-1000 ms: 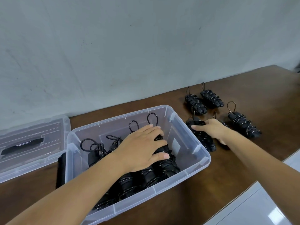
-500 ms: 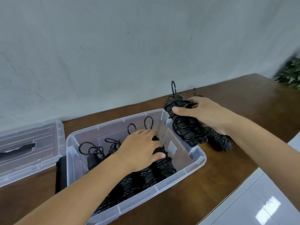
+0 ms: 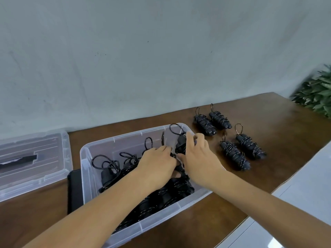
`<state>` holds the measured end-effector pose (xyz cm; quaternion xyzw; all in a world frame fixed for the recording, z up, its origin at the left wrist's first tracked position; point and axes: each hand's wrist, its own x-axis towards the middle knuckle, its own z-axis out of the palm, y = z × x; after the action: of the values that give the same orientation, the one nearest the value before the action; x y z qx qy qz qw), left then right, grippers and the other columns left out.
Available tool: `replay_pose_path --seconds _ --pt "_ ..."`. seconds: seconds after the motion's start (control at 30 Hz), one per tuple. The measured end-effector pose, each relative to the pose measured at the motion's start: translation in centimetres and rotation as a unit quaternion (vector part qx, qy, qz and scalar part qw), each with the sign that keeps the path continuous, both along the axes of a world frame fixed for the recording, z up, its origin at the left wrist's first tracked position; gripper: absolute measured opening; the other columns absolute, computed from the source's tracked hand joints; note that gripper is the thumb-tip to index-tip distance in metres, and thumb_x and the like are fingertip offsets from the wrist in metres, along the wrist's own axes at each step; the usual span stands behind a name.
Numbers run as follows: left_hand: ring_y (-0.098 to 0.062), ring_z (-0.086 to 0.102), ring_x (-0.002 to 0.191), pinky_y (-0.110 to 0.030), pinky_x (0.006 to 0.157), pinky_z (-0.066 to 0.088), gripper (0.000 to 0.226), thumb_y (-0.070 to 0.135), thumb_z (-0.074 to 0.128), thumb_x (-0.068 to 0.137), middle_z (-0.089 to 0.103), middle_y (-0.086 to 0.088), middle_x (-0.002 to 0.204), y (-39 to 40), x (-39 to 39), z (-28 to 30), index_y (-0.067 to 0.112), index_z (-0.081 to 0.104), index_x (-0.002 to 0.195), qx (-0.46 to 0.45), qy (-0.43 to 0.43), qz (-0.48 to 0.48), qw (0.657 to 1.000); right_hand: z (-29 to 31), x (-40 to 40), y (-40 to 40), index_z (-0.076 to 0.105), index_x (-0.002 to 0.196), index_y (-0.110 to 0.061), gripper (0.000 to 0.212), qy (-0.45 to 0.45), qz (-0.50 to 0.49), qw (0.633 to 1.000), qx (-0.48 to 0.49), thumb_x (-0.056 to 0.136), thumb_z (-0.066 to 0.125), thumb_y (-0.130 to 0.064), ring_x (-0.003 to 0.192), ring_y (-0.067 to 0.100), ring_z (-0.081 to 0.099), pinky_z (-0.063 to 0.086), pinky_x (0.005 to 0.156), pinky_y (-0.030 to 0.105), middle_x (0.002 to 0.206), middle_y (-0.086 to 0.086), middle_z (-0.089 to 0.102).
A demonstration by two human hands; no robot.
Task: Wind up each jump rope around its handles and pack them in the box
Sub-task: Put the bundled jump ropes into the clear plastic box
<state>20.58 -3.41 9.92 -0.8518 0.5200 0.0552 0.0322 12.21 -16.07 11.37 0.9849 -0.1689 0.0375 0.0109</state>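
You are well into packing. Your right hand (image 3: 195, 154) grips a wound jump rope (image 3: 180, 144) and sets it into the clear box (image 3: 93, 169) at its far right corner, beside the row of wound ropes (image 3: 161, 196) already inside. Your left hand (image 3: 157, 163) rests on that row, fingers bent over the bundles; whether it grips one, you cannot tell from here. Four wound ropes (image 3: 232, 138) lie on the table (image 3: 268, 176) toward its far right edge, waiting. The lid (image 3: 32, 158) sits off, at the box's left.
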Motion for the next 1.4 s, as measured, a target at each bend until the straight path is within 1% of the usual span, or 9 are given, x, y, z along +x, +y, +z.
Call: replay_pose_path --seconds 0.23,0.4,0.5,0.7,0.87,1.0,1.1,1.2,1.4 --pt "-0.029 0.041 0.138 -0.043 0.099 0.041 0.044 0.051 0.050 0.106 0.047 -0.009 0.142 0.0 -0.1 0.0 0.024 0.063 0.138 0.008 0.004 0.003 1.000 -1.2 0.1 0.4 0.002 0.157 0.000 0.091 0.068 0.006 0.997 0.039 0.098 0.057 -0.041 0.138 0.030 0.027 0.038 0.109 0.032 0.153 0.017 0.018" --pt "-0.029 0.035 0.146 -0.047 0.107 0.040 0.044 0.050 0.050 0.105 0.041 -0.012 0.154 0.1 0.0 0.1 0.025 0.062 0.140 0.012 0.017 -0.002 1.000 -1.0 0.3 -0.6 0.003 0.160 -0.005 0.079 0.104 -0.008 0.992 0.076 0.103 0.053 -0.024 0.121 0.028 0.054 0.048 0.091 0.031 0.156 0.014 0.025" --pt "-0.029 0.033 0.148 -0.047 0.106 0.041 0.045 0.051 0.051 0.105 0.040 -0.012 0.156 0.2 0.0 0.1 0.024 0.062 0.139 0.007 0.026 -0.004 1.000 -0.5 0.4 -0.9 0.004 0.161 -0.007 0.078 0.118 0.003 0.991 0.062 0.104 0.054 -0.028 0.117 0.032 0.060 0.053 0.093 0.040 0.155 0.014 0.029" --pt "-0.024 0.043 0.133 -0.038 0.080 0.040 0.038 0.049 0.055 0.104 0.050 -0.004 0.130 0.2 0.2 0.1 0.022 0.065 0.130 -0.004 0.028 -0.013 1.000 -0.4 2.1 -1.0 0.001 0.161 -0.006 0.078 0.188 0.020 0.981 0.051 0.102 0.049 -0.023 0.122 0.037 0.055 0.049 0.088 0.038 0.160 0.016 0.024" --pt "-0.022 0.050 0.124 -0.035 0.076 0.039 0.043 0.045 0.062 0.102 0.053 -0.002 0.125 0.3 0.0 0.4 0.016 0.049 0.130 -0.043 0.057 0.008 0.997 -0.1 3.0 -1.6 0.003 0.161 -0.003 0.074 0.227 0.035 0.972 0.056 0.103 0.046 -0.020 0.124 0.035 0.055 0.047 0.089 0.036 0.165 0.016 0.014" --pt "-0.024 0.054 0.126 -0.036 0.075 0.041 0.069 0.046 0.061 0.101 0.056 -0.005 0.133 0.0 -0.1 0.5 0.010 0.028 0.150 -0.042 0.090 0.021 0.995 0.3 2.4 -2.1 0.036 0.149 -0.002 0.054 0.214 0.053 0.971 0.088 0.100 0.052 -0.017 0.131 0.030 0.047 0.046 0.100 0.037 0.149 0.016 0.036" --pt "-0.026 0.057 0.122 -0.041 0.083 0.049 0.062 0.052 0.063 0.098 0.058 -0.004 0.133 -0.2 0.5 -0.1 0.014 0.039 0.141 -0.043 0.102 0.028 0.993 0.6 1.6 -2.2 0.058 0.121 -0.006 0.027 0.173 0.052 0.981 0.067 0.096 0.058 -0.016 0.113 0.031 0.059 0.052 0.093 0.044 0.130 0.011 0.048" --pt "-0.026 0.054 0.130 -0.046 0.096 0.052 0.057 0.054 0.063 0.097 0.055 -0.003 0.137 -0.6 0.9 -0.8 0.018 0.049 0.140 -0.037 0.099 0.016 0.994 1.0 1.0 -2.3 0.064 0.117 -0.006 0.022 0.181 0.074 0.980 0.031 0.098 0.057 -0.017 0.104 0.027 0.062 0.055 0.086 0.041 0.122 0.009 0.054" --pt "-0.025 0.054 0.120 -0.041 0.082 0.051 0.056 0.057 0.058 0.099 0.051 0.000 0.124 -1.6 1.0 -0.5 0.020 0.052 0.140 0.007 0.068 0.015 0.998 1.3 1.4 -2.9 0.056 0.110 -0.010 0.014 0.220 0.110 0.968 0.050 0.096 0.056 -0.007 0.097 0.027 0.059 0.050 0.081 0.038 0.113 0.006 0.045"
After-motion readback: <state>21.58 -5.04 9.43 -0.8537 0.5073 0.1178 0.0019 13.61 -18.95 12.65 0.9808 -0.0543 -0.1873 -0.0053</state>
